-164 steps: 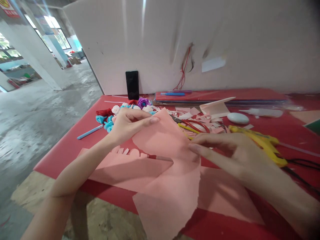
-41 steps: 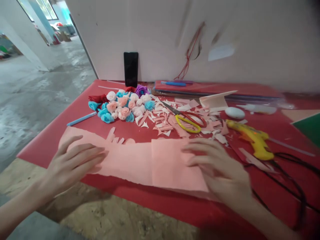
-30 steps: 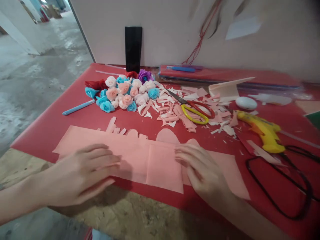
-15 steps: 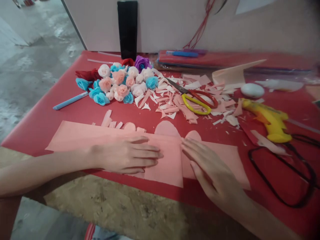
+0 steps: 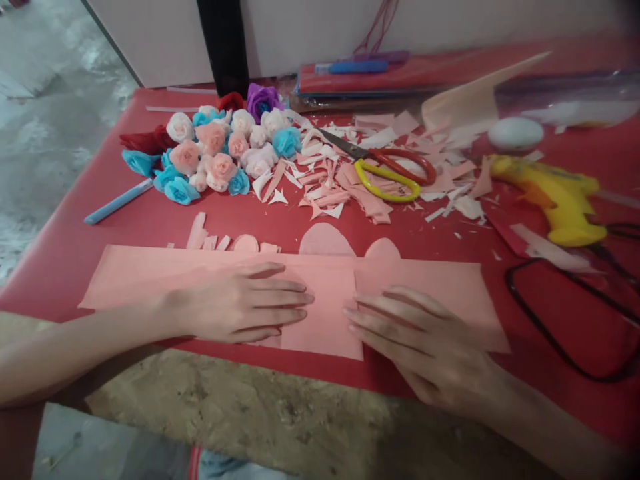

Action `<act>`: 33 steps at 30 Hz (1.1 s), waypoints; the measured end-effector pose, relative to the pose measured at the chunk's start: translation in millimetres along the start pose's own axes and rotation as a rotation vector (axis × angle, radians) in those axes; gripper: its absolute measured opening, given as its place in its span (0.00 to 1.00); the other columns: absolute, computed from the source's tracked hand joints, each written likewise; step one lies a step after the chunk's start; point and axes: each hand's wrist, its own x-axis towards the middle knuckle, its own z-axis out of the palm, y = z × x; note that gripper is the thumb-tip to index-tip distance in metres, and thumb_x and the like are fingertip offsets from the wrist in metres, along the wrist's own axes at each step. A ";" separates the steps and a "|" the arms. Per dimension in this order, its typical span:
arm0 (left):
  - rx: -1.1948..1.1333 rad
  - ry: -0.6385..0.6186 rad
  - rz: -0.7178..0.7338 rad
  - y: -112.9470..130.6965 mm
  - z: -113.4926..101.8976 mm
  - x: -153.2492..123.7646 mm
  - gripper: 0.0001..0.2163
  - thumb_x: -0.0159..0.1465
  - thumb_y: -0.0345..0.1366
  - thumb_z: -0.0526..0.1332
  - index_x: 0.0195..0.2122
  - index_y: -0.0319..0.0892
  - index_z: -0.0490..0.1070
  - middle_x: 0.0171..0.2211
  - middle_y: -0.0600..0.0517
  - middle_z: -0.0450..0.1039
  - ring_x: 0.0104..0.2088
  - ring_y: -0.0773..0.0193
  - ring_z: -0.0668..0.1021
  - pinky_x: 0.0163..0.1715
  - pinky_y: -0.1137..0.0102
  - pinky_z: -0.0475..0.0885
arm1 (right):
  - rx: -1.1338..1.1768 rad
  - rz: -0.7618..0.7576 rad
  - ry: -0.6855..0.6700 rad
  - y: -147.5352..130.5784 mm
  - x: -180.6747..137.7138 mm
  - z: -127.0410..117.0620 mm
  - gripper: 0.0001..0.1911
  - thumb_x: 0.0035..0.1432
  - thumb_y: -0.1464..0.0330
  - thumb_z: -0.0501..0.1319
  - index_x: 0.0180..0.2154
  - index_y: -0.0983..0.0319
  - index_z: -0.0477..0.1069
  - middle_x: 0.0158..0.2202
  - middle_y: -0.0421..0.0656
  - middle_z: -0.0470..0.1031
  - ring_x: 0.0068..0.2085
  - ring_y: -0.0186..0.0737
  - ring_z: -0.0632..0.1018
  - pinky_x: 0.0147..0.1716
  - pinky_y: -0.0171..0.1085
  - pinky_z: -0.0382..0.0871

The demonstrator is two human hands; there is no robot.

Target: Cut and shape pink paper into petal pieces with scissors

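A long strip of peach paper lies along the front of the table, with a smaller peach piece on top near its middle. My left hand rests flat across both, fingers stretched toward the right. On the right, my right hand lies with its fingers spread, the tips at the smaller piece's right edge. Rounded pink paper petals stick out from behind the strip's far edge. Neither hand grips anything; the paper under the palms is hidden.
Paper roses in several colours cluster at the back left, beside a blue pen. Scissors lie on paper scraps. A yellow glue gun with a black cord lies at the right, near a white egg-shaped object.
My right hand has slid toward me from the strip's far edge, and its fingers are more spread. My left hand stays on the paper. The camera view has shifted slightly.
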 end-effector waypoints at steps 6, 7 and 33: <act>-0.014 0.005 -0.002 0.1 -2.6 1.0 0.16 0.66 0.33 0.50 0.53 0.37 0.65 0.56 0.46 0.66 0.59 0.65 0.66 0.65 0.62 0.46 | 0.090 -0.018 -0.042 7.6 -4.2 0.9 0.19 0.53 0.78 0.48 0.40 0.61 0.73 0.43 0.38 0.78 0.49 0.37 0.73 0.50 0.41 0.66; -0.016 0.002 -0.001 0.2 -3.4 1.4 0.16 0.66 0.32 0.50 0.53 0.37 0.65 0.56 0.46 0.66 0.59 0.65 0.66 0.65 0.62 0.46 | 0.109 -0.019 -0.059 9.8 -5.1 0.0 0.20 0.52 0.79 0.48 0.40 0.60 0.73 0.44 0.38 0.77 0.50 0.39 0.72 0.49 0.42 0.67; 0.343 0.181 -0.077 12.4 12.0 54.6 0.25 0.62 0.54 0.51 0.47 0.36 0.66 0.43 0.49 0.75 0.38 0.61 0.74 0.43 0.63 0.63 | 0.324 0.007 -0.152 15.1 -30.8 7.7 0.34 0.40 0.80 0.50 0.46 0.47 0.72 0.62 0.35 0.58 0.65 0.49 0.52 0.56 0.63 0.52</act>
